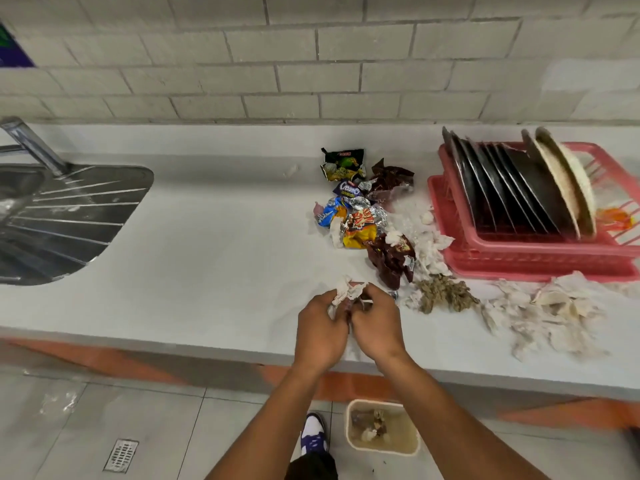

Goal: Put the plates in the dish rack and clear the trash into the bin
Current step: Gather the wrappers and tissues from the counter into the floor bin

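Several dark plates (509, 188) and a pale one (568, 181) stand upright in the pink dish rack (526, 261) at the right. Snack wrappers (360, 209) lie heaped on the counter beside it, with crumpled tissues (540, 313) and a brownish clump (446, 294) nearer the front edge. My left hand (320, 330) and my right hand (375, 325) meet over the counter's front, both closed around a wad of crumpled white paper (346, 292). A beige bin (382, 431) sits on the floor below, with some trash in it.
A steel sink with its drainboard (79, 216) and a tap (31, 143) occupy the left end of the white counter (207, 265). A brick wall backs the counter. On the tiled floor are a drain grate (121, 455) and my shoe (313, 433).
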Demonstrator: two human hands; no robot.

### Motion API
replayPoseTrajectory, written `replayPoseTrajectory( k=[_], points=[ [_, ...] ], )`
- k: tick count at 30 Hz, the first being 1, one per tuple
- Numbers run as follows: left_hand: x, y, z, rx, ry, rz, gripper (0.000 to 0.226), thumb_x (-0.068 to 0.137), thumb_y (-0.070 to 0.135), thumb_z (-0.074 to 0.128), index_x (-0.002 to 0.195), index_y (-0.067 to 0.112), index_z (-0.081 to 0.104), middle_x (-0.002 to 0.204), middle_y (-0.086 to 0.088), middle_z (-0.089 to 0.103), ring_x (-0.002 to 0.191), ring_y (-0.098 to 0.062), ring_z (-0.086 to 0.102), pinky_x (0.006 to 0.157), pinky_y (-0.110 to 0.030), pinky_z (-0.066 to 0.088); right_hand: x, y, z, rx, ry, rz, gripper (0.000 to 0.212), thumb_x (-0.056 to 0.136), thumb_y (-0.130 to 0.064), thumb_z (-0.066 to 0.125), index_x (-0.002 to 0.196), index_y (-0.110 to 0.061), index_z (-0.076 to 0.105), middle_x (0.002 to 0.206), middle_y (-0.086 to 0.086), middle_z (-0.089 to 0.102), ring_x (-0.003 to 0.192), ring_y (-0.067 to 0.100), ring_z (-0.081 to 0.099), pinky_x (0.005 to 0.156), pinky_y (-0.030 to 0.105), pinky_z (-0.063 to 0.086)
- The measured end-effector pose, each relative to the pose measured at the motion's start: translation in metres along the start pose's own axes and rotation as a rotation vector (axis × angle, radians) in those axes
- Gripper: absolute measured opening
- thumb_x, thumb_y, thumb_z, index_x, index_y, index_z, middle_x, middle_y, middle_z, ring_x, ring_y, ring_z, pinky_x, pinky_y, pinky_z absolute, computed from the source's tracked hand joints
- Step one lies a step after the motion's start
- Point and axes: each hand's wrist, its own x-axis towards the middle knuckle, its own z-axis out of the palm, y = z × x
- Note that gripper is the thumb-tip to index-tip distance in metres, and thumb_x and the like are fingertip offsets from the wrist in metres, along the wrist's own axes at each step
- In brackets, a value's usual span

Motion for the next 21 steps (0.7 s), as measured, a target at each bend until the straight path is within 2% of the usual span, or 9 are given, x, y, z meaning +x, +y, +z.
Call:
replayPoseTrajectory(
  k=[3, 6, 8, 11, 15, 16, 19, 21],
  points=[
    [-0.048, 0.01, 0.025, -0.043, 0.036, -0.019, 0.026, 0.1, 0.02, 0.054, 0.119, 0.023, 0.071, 0.116, 0.006, 0.072, 0.106, -0.01, 0.066, 0.087, -0.02, 0.049, -0.035, 0.017, -0.031, -0.04, -0.01, -0.015, 0.03, 0.091, 0.002, 0.054, 0.1, -0.023, 0.068, 0.096, -0.006, 0.072, 0.085, 0.009, 0.066, 0.064, 0.006, 0.043],
    [-0.095, 0.016, 0.056, -0.078, 0.086, -0.039, 0.025, 0.099, 0.021, 0.059, 0.12, 0.025, 0.071, 0.115, 0.009, 0.072, 0.105, -0.005, 0.065, 0.085, -0.013, 0.047, -0.071, 0.042, -0.061, -0.057, -0.008, -0.002, 0.025, 0.091, 0.0, 0.055, 0.101, -0.019, 0.068, 0.1, -0.002, 0.071, 0.09, 0.015, 0.066, 0.077, 0.025, 0.051],
    [-0.124, 0.016, 0.079, -0.091, 0.078, -0.05, 0.026, 0.098, 0.02, 0.059, 0.119, 0.027, 0.072, 0.113, 0.012, 0.072, 0.103, -0.004, 0.066, 0.088, -0.018, 0.05, -0.091, 0.062, -0.082, -0.06, 0.0, 0.01, 0.026, 0.088, 0.001, 0.056, 0.099, -0.019, 0.068, 0.099, -0.001, 0.07, 0.09, 0.016, 0.066, 0.08, 0.033, 0.054],
    [-0.156, 0.01, 0.107, -0.134, 0.028, -0.07, 0.025, 0.099, 0.016, 0.057, 0.114, 0.026, 0.074, 0.103, 0.011, 0.075, 0.096, -0.004, 0.069, 0.087, -0.027, 0.055, -0.11, 0.091, -0.104, -0.097, -0.033, 0.036, 0.028, 0.087, 0.003, 0.057, 0.096, -0.022, 0.067, 0.094, -0.007, 0.069, 0.087, 0.011, 0.066, 0.076, 0.026, 0.051],
    [-0.182, -0.004, 0.132, -0.162, -0.02, -0.159, 0.024, 0.099, 0.013, 0.057, 0.111, 0.025, 0.075, 0.09, 0.011, 0.076, 0.082, -0.004, 0.071, 0.073, -0.02, 0.055, -0.121, 0.131, -0.116, -0.107, -0.091, 0.123, 0.028, 0.088, 0.002, 0.058, 0.09, -0.024, 0.066, 0.091, -0.007, 0.07, 0.081, 0.006, 0.064, 0.064, 0.009, 0.044],
    [-0.184, -0.009, 0.136, -0.166, -0.028, -0.181, 0.023, 0.099, 0.013, 0.058, 0.11, 0.025, 0.075, 0.09, 0.011, 0.076, 0.081, -0.004, 0.071, 0.071, -0.019, 0.054, -0.122, 0.139, -0.115, -0.084, -0.09, 0.153, 0.027, 0.088, 0.002, 0.058, 0.088, -0.024, 0.065, 0.09, -0.007, 0.07, 0.08, 0.009, 0.065, 0.065, 0.011, 0.047],
    [-0.189, -0.035, 0.154, -0.164, -0.051, -0.232, 0.023, 0.099, 0.015, 0.059, 0.113, 0.024, 0.074, 0.092, 0.011, 0.076, 0.082, -0.005, 0.07, 0.071, -0.015, 0.054, -0.125, 0.169, -0.108, -0.067, -0.087, 0.218, 0.025, 0.089, -0.002, 0.061, 0.087, -0.026, 0.066, 0.088, -0.005, 0.071, 0.081, 0.019, 0.068, 0.071, 0.035, 0.058],
    [-0.188, -0.057, 0.164, -0.16, -0.077, -0.271, 0.022, 0.1, 0.018, 0.058, 0.116, 0.024, 0.072, 0.098, 0.008, 0.075, 0.088, -0.009, 0.071, 0.078, -0.021, 0.058, -0.124, 0.192, -0.099, -0.097, -0.085, 0.232, 0.025, 0.091, -0.004, 0.063, 0.086, -0.028, 0.065, 0.093, -0.004, 0.069, 0.082, 0.017, 0.068, 0.073, 0.037, 0.06]
  ],
)
